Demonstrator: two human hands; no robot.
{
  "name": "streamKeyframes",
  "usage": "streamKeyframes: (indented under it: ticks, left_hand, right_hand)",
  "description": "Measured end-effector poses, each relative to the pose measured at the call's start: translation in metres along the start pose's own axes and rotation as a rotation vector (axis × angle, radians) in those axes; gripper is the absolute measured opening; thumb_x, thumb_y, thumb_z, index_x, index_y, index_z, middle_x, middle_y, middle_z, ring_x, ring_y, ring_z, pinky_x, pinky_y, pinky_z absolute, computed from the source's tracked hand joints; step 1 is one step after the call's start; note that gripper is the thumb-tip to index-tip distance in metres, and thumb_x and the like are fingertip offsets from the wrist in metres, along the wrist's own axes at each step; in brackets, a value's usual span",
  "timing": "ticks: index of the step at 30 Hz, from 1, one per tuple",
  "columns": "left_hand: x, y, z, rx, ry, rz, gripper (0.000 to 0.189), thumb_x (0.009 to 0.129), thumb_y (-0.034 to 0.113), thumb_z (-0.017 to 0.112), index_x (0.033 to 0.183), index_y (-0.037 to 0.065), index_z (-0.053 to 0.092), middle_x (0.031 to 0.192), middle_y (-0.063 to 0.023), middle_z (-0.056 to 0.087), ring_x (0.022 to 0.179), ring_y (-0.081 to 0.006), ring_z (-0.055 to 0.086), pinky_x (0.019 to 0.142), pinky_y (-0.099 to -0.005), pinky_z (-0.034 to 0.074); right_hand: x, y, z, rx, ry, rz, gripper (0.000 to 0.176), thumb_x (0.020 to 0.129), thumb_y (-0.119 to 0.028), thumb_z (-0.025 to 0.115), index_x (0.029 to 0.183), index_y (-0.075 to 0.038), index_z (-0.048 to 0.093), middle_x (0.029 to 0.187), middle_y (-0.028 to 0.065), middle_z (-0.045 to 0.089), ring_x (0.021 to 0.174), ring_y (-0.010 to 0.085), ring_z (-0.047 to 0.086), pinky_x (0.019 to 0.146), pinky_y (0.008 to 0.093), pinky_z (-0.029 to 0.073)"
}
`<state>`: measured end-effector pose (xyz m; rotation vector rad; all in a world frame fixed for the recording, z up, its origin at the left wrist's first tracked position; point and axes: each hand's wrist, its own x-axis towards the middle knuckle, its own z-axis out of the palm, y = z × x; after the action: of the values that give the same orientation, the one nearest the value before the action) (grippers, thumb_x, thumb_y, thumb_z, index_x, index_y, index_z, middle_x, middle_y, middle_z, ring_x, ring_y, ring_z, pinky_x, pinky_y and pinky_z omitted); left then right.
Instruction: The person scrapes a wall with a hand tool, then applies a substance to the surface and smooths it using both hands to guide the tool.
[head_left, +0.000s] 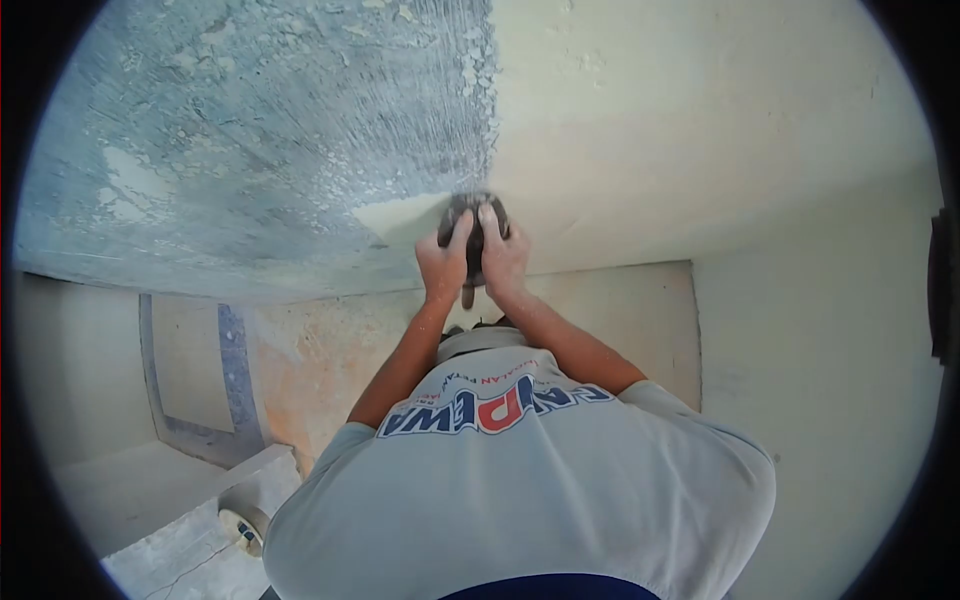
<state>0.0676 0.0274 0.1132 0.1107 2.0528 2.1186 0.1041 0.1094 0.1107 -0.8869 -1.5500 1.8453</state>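
Note:
Both my hands are wrapped round a dark, rounded sander, with my thumbs lying along its top. My left hand grips its left side and my right hand its right side. The sander's far end is against the wall, its working face hidden. A short brown piece sticks out below it, between my wrists. Left of the tool the wall is rough blue-grey with flaking patches, and a pale bare patch borders the tool. To the right lies smooth cream paint. Pale dust covers my fingers and forearms.
At the lower left a ledge carries a round pale object, perhaps a roll or lid. A recessed panel with a blue-grey border is behind it. A dark object stands at the far right edge.

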Motion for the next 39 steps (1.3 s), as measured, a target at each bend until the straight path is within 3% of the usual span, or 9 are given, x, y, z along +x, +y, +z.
streamKeyframes:
  ticks: [2,9,14,18,21,27,30,33,39]
  left_hand:
    - [-0.002,-0.012,0.006,0.024,0.081,0.102,0.036,0.090,0.027,0.075,0.083,-0.008,0.070,0.071,-0.0003,0.064,0.067,-0.0066,0.053,0.059,-0.0292,0.046]
    - [-0.002,-0.016,0.006,0.034,0.055,0.046,0.036,0.090,0.028,0.074,0.084,-0.007,0.070,0.072,-0.0016,0.066,0.071,-0.0057,0.054,0.063,-0.0293,0.047]
    - [0.003,0.012,0.008,-0.009,-0.012,0.034,0.036,0.090,0.028,0.074,0.090,-0.008,0.072,0.073,-0.0040,0.069,0.073,-0.0053,0.057,0.066,-0.0288,0.049]
    - [0.000,-0.044,0.010,0.080,0.073,0.052,0.039,0.089,0.031,0.074,0.087,-0.009,0.071,0.068,-0.0087,0.068,0.068,-0.0073,0.058,0.061,-0.0325,0.049]
    - [0.001,-0.008,0.010,0.070,0.015,0.042,0.039,0.089,0.031,0.075,0.089,-0.008,0.072,0.069,-0.0090,0.069,0.069,-0.0081,0.060,0.065,-0.0327,0.050]
    - [-0.003,-0.043,0.012,0.067,0.063,0.022,0.036,0.090,0.029,0.074,0.085,-0.007,0.072,0.069,-0.0063,0.068,0.068,-0.0077,0.058,0.063,-0.0312,0.050]
    - [0.001,0.007,0.011,-0.025,0.034,0.036,0.038,0.089,0.030,0.075,0.085,-0.007,0.071,0.070,-0.0070,0.069,0.070,-0.0068,0.058,0.064,-0.0311,0.050]
    - [0.002,-0.019,0.008,0.061,0.036,0.037,0.032,0.091,0.024,0.073,0.086,-0.007,0.071,0.074,0.0003,0.065,0.071,-0.0054,0.054,0.061,-0.0277,0.047]
    - [-0.002,-0.005,0.001,0.000,0.039,0.062,0.033,0.090,0.026,0.074,0.085,-0.007,0.071,0.074,-0.0004,0.066,0.070,-0.0059,0.054,0.061,-0.0279,0.047]
  right_hand:
    - [-0.005,0.014,0.003,0.036,0.061,0.011,0.039,0.096,-0.033,0.066,0.089,0.005,0.070,0.072,0.0069,0.065,0.067,0.0117,0.054,0.063,0.0338,0.047]
    - [0.005,0.030,-0.007,-0.030,0.019,0.010,0.040,0.095,-0.035,0.067,0.090,0.004,0.071,0.072,0.0067,0.066,0.069,0.0119,0.055,0.065,0.0339,0.048]
    - [0.004,-0.015,-0.008,0.036,-0.036,0.009,0.040,0.095,-0.034,0.067,0.092,0.005,0.072,0.073,0.0081,0.067,0.071,0.0117,0.058,0.066,0.0338,0.049]
    - [0.005,0.035,-0.010,0.017,0.057,-0.030,0.042,0.095,-0.036,0.066,0.088,0.005,0.070,0.068,0.0057,0.063,0.065,0.0114,0.054,0.061,0.0342,0.046]
    - [0.010,0.011,-0.014,-0.048,-0.025,-0.015,0.042,0.095,-0.037,0.065,0.093,0.004,0.072,0.073,0.0087,0.067,0.069,0.0132,0.058,0.065,0.0346,0.049]
    - [0.006,0.032,-0.013,-0.023,0.052,-0.003,0.043,0.095,-0.038,0.066,0.087,0.004,0.070,0.070,0.0079,0.064,0.066,0.0131,0.054,0.061,0.0343,0.046]
    - [0.004,-0.020,-0.011,-0.103,-0.039,-0.025,0.040,0.095,-0.036,0.066,0.090,0.004,0.071,0.074,0.0091,0.066,0.069,0.0130,0.055,0.063,0.0341,0.047]
    - [0.007,0.014,-0.011,-0.058,-0.019,-0.057,0.039,0.095,-0.034,0.066,0.094,0.004,0.072,0.073,0.0086,0.066,0.069,0.0123,0.056,0.064,0.0345,0.047]
    - [-0.001,-0.005,-0.005,-0.041,-0.029,-0.027,0.041,0.095,-0.036,0.067,0.094,0.005,0.072,0.073,0.0089,0.066,0.068,0.0128,0.056,0.065,0.0344,0.048]
